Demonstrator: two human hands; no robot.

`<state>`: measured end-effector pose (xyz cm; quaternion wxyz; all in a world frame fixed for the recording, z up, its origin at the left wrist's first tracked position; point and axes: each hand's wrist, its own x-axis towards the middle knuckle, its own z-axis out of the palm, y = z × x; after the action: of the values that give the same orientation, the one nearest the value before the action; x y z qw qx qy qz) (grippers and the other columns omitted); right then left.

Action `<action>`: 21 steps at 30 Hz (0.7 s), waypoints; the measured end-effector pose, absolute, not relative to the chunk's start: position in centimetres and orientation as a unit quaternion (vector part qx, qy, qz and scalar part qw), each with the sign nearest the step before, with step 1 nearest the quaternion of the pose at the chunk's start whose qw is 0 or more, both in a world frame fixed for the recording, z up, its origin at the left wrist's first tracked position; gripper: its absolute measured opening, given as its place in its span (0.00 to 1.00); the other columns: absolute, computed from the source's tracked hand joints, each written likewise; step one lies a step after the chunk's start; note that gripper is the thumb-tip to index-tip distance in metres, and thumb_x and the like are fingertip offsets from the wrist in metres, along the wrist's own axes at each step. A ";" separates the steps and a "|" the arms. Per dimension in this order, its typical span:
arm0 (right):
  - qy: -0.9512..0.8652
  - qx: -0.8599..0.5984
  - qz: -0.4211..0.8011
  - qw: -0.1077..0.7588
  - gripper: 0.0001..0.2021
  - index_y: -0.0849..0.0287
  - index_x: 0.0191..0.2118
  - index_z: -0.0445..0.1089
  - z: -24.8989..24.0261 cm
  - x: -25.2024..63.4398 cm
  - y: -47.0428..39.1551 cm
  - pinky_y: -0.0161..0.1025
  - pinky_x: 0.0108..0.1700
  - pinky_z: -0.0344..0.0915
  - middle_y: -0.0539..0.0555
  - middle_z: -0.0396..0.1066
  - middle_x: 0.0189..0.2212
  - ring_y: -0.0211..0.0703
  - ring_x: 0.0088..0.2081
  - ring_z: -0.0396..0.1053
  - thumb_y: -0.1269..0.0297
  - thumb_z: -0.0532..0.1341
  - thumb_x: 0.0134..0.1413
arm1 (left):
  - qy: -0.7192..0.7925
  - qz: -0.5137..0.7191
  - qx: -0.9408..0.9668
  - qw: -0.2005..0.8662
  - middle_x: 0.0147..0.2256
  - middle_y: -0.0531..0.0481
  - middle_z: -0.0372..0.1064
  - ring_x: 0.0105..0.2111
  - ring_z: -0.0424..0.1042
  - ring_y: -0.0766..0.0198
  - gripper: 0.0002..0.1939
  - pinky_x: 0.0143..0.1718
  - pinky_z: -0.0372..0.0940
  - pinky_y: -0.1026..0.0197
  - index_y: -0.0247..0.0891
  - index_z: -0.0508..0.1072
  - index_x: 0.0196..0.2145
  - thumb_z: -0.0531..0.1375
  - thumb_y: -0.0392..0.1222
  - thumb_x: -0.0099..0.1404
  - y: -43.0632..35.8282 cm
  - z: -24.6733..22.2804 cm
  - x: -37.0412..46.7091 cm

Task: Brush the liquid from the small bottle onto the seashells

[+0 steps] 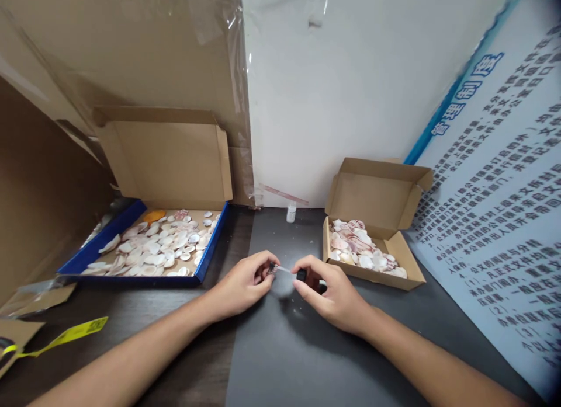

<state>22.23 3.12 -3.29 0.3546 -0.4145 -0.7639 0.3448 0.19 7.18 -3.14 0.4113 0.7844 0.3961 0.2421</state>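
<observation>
While the two hands face each other low over a grey mat (272, 366), each keeps a narrow pinch: left hand (243, 283), thumb and forefinger nearly together, holding a small dark speckled piece (272, 268), mostly covered by the fingers, its kind too small to tell; right hand (332, 293), thumb and forefinger drawn in on a black cap (301, 275), from which a thin pale stick (286, 270) points across the gap toward the speckled piece; whether its tip touches, cannot tell. Just beyond the grip, near the wall: one small bottle (291, 213), white-labelled, upright. Beyond and left of the left hand: one blue-sided box (214, 239), lid raised, holding many pale shells (162, 243) and one orange shell (154, 216). Just beyond and right of the right hand: one brown cardboard box (372, 275), lid raised, holding larger shells (357, 242), some reddish-striped. Far left of the grip: one yellow strip (79, 332).
</observation>
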 end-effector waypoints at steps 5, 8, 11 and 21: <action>-0.774 -0.402 0.364 0.327 0.06 0.57 0.42 0.68 -3.2 22.0 2.9 0.31 0.27 0.58 0.45 0.63 0.22 0.34 0.23 0.60 0.65 0.60 0.60 | 0.392 0.237 0.793 0.403 0.28 0.55 0.61 0.27 0.59 0.68 0.09 0.30 0.56 0.65 0.37 0.68 0.43 0.54 0.37 0.64 7.2 -3.3 0.1; -0.763 -0.424 0.336 0.354 0.06 0.58 0.43 0.67 -3.1 22.0 3.0 0.31 0.28 0.58 0.45 0.63 0.22 0.34 0.24 0.61 0.64 0.59 0.60 | 0.396 0.234 0.795 0.395 0.27 0.55 0.61 0.27 0.59 0.67 0.09 0.30 0.56 0.65 0.36 0.68 0.43 0.55 0.38 0.65 7.1 -3.1 0.2; -0.758 -0.439 0.318 0.362 0.06 0.58 0.42 0.67 -3.0 22.1 3.0 0.32 0.29 0.58 0.46 0.63 0.22 0.34 0.24 0.61 0.64 0.59 0.60 | 0.398 0.234 0.795 0.394 0.28 0.55 0.61 0.27 0.59 0.67 0.09 0.30 0.56 0.65 0.36 0.67 0.43 0.55 0.39 0.65 7.0 -2.7 0.2; -0.754 -0.449 0.315 0.361 0.06 0.58 0.42 0.67 -3.1 22.1 3.2 0.32 0.29 0.57 0.45 0.62 0.22 0.34 0.24 0.60 0.64 0.59 0.60 | 0.396 0.251 0.775 0.423 0.30 0.55 0.63 0.28 0.60 0.68 0.08 0.31 0.57 0.65 0.38 0.65 0.43 0.55 0.41 0.67 7.1 -2.9 0.0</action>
<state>22.08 3.22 -3.07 0.3610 -0.4488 -0.7544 0.3148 0.02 7.06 -2.90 0.4232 0.7751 0.3961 0.2513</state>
